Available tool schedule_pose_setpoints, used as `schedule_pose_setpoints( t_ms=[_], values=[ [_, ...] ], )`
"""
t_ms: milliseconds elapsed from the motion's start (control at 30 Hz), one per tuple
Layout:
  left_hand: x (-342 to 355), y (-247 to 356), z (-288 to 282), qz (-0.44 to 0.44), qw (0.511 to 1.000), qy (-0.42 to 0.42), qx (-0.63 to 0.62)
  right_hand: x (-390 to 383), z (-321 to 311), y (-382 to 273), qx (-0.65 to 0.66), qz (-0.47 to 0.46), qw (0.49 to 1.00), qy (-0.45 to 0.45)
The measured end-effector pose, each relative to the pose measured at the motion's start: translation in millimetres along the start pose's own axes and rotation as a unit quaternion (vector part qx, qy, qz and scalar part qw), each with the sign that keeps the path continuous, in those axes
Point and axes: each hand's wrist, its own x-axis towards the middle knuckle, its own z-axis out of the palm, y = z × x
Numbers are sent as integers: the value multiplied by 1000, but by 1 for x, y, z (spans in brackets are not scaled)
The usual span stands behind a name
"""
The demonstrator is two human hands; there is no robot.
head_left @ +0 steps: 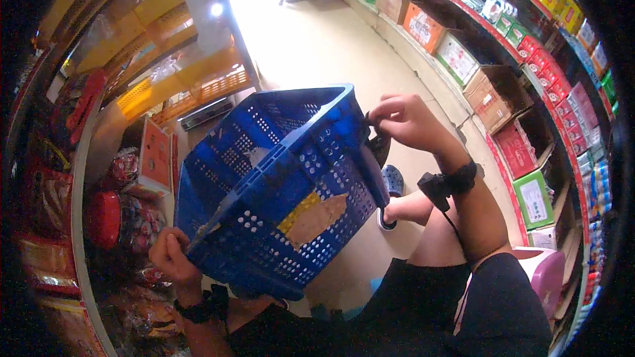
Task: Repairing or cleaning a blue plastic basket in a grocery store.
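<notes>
A blue plastic basket (311, 152) with rows of round holes hangs tilted in front of me, its opening turned toward the upper left. My left hand (175, 258) grips its near left corner, fingers curled at the rim. At the upper right corner my right hand (410, 122) is closed in a pinch; something dark (378, 150) hangs just below those fingers, too unclear to name. A torn tan patch (314, 221) with a yellow part covers some of the basket's side. Both wrists wear black bands.
Shelves with red edges (522, 59) run along the right, with boxes and bottles. Open cartons (493, 99) stand low beside the aisle floor (317, 46). On the left are packaged goods and yellow crates (215, 82). A pink-and-white object (546, 274) is by my right leg.
</notes>
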Motion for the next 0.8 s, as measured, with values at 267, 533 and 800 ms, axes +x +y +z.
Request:
schedule_pose_setpoints(
  t_ms=[267, 533, 800],
  values=[
    [6, 16, -1, 23, 999, -28, 8, -2, 11, 0, -134, -72, 988, 8],
    [-5, -11, -5, -5, 999, -7, 35, 1, 14, -6, -194, -143, 970, -29],
    [-2, 0, -1, -14, 1000, -21, -4, -5, 25, -11, -271, -178, 945, -44]
  ],
)
